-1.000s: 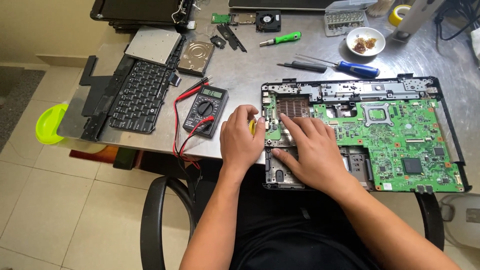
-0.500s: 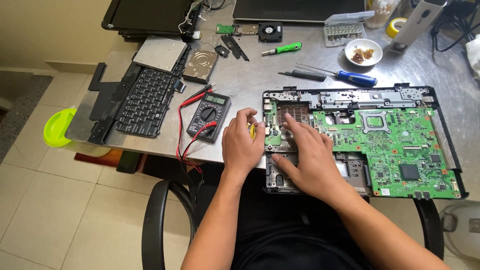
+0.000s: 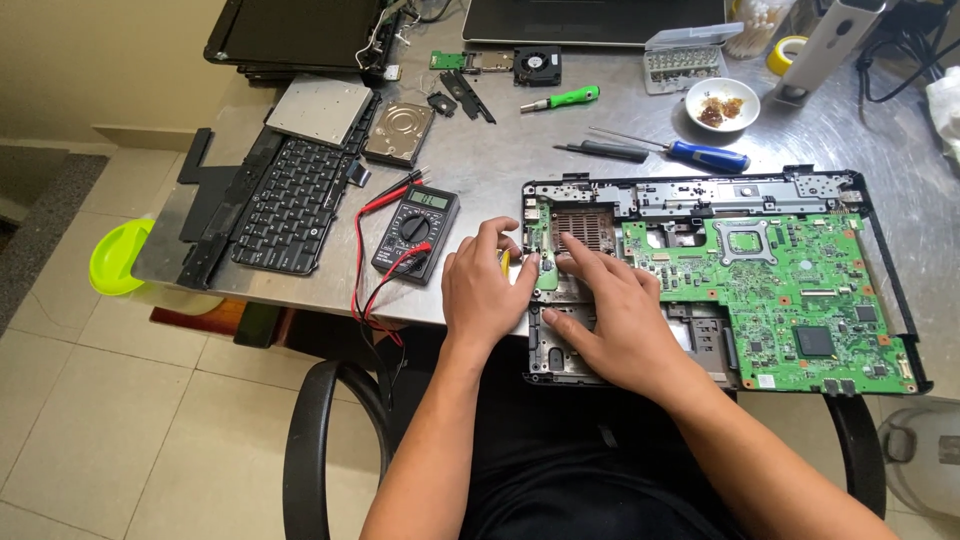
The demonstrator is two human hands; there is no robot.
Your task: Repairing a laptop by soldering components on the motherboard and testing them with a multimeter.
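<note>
Bench: steel table (image 3: pixel 480 180) over tiled floor, strewn with laptop parts.
Landmark: green motherboard (image 3: pixel 790 290), seated in black laptop base (image 3: pixel 880 250) at table's front edge.
Left hand (image 3: pixel 487 290): fingers curled at motherboard's left edge, pinching something small and yellow; what it is, cannot tell.
Right hand (image 3: pixel 610 320): flat, fingers spread, pressing motherboard's left end beside the heatsink grille (image 3: pixel 585 228).
Done: keyboard (image 3: pixel 285 205), hard drive (image 3: pixel 400 133), fan (image 3: pixel 537 65) already out, well left of and behind motherboard.
Left: motherboard not yet lifted.
Nearby: multimeter (image 3: pixel 415 232) just left of it; blue screwdriver (image 3: pixel 690 152) behind.

A small grey rectangular screen is seen atop the black multimeter (image 3: pixel 415 232), and a dark laptop screen (image 3: pixel 295 30) is laid at the table's far-left corner.
</note>
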